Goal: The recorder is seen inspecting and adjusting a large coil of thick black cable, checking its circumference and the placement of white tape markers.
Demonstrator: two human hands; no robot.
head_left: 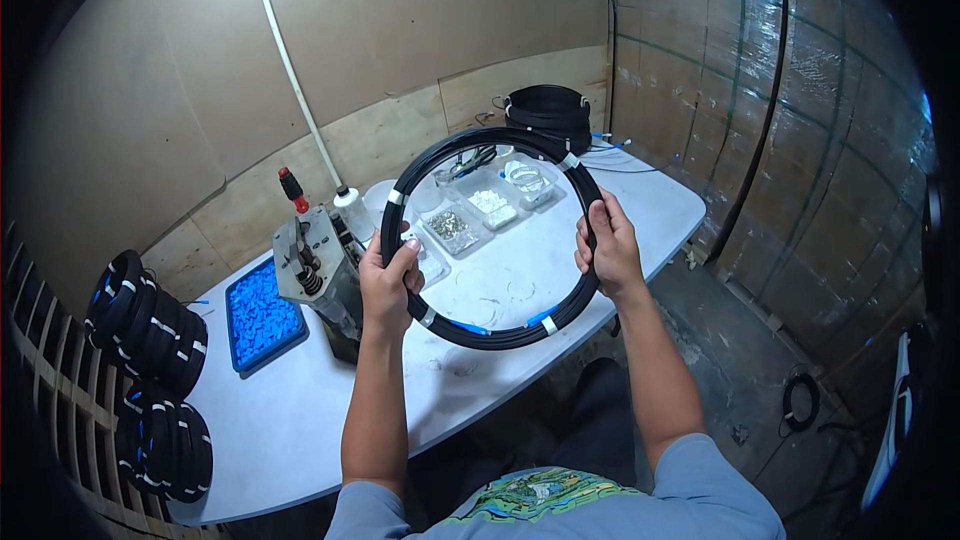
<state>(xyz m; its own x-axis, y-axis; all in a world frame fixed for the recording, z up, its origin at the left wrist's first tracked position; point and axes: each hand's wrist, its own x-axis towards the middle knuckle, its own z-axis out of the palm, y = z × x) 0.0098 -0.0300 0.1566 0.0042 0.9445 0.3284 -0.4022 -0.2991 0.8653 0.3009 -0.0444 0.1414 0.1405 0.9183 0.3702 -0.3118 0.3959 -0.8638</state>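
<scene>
A coil of black cable, bound with several white ties, is held up over the near part of the white table. My left hand grips its left side, the thumb lying over the cable. Closed round the right side is my right hand. Two blue connector pieces show along the lower inside of the ring. Through the ring I see clear trays, one with small metal parts and one with white pieces.
A metal bench machine with a red-tipped lever stands left of the coil. Beside it lies a blue tray of small blue parts. Stacked black coils sit at the left, more coils at the back. Wrapped cartons line the right.
</scene>
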